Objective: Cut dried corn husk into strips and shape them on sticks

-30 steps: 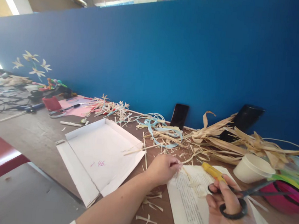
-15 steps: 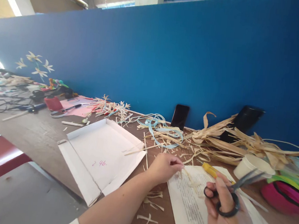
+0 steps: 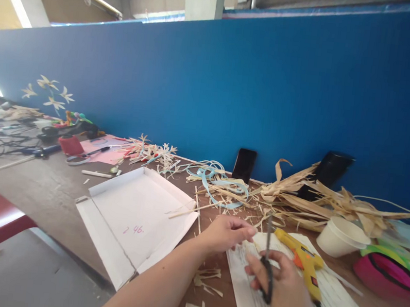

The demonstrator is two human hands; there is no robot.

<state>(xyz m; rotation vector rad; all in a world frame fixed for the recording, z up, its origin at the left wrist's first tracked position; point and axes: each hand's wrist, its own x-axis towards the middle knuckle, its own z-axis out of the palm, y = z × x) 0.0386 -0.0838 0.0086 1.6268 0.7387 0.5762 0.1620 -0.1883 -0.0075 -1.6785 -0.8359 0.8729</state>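
My left hand [image 3: 231, 233] is over the left edge of the printed sheet [image 3: 241, 279], its fingers pinched together. Whatever they hold is too small or hidden to make out. Black-handled scissors [image 3: 268, 277] are in my right hand [image 3: 284, 291], with fingers through the loops and the blades pointing up and away from me. That hand is slightly blurred. A yellow glue gun [image 3: 305, 262] lies on the paper just right of the scissors, its dark cord running toward me. Pale cut husk pieces [image 3: 208, 281] lie on the brown table left of the sheet.
A white box lid [image 3: 163, 203] lies left of my hands. Behind are blue ribbon [image 3: 207, 178], a phone [image 3: 245, 165] and dried husks [image 3: 295, 202]. To the right stand a paper cup [image 3: 342, 239] and a pink pouch [image 3: 384, 275]. A blue partition [image 3: 196, 94] rises behind the table.
My right hand has moved left with the scissors, toward my left hand, and the blades have swung upright. The glue gun has come into fuller view. My left hand stays nearly in place.
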